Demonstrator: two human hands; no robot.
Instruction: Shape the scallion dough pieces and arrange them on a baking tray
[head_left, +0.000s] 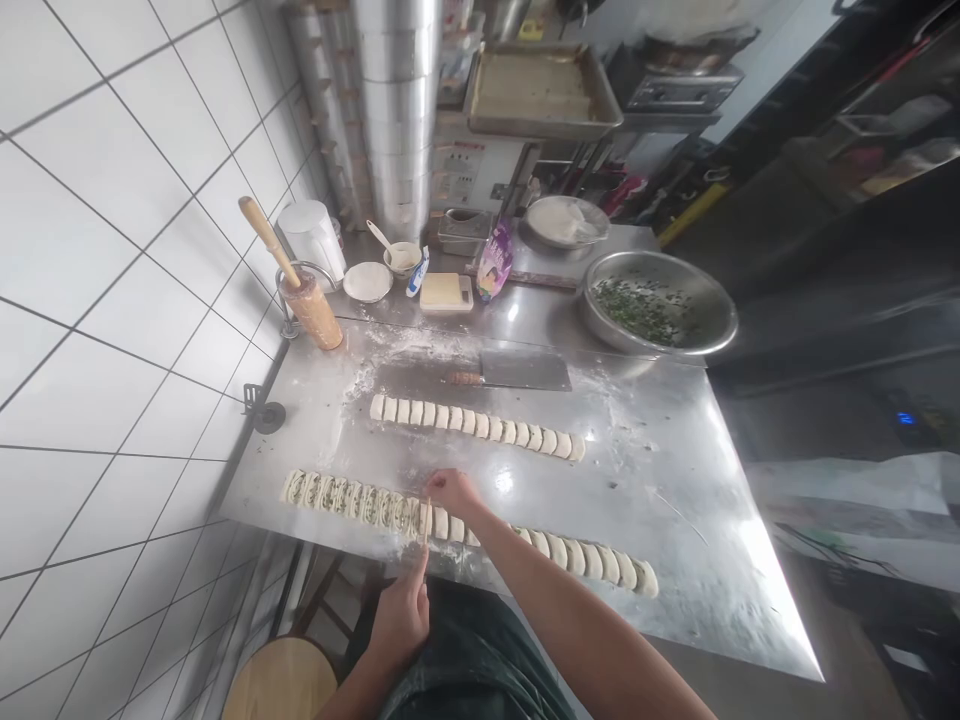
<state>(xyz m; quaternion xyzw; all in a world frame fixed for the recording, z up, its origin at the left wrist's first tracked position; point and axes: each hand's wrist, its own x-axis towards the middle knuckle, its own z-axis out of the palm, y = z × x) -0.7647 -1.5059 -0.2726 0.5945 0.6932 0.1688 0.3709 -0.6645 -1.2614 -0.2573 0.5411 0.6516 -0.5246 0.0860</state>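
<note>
A thin wooden chopstick [427,515] lies across one piece in the front row of cut dough rolls [570,555]. My left hand [405,603] holds its near end at the table's front edge. At the far end, my right hand [452,491] pinches the stick, its forearm reaching over part of the row. Left of the stick, the pressed dough pieces [345,499] are spread and show green filling in their layers. Pieces to the right are rounded, smooth and white. Farther back lies a second row of cut dough rolls [480,425].
Behind the rows lies a cleaver [525,372]. A rolling pin [315,312] stands upright at left. Along the back are a scale [446,292], a purple bag [495,262], a flour bowl [367,282] and a big steel bowl of chopped greens [660,305]. A round stool [281,680] stands below.
</note>
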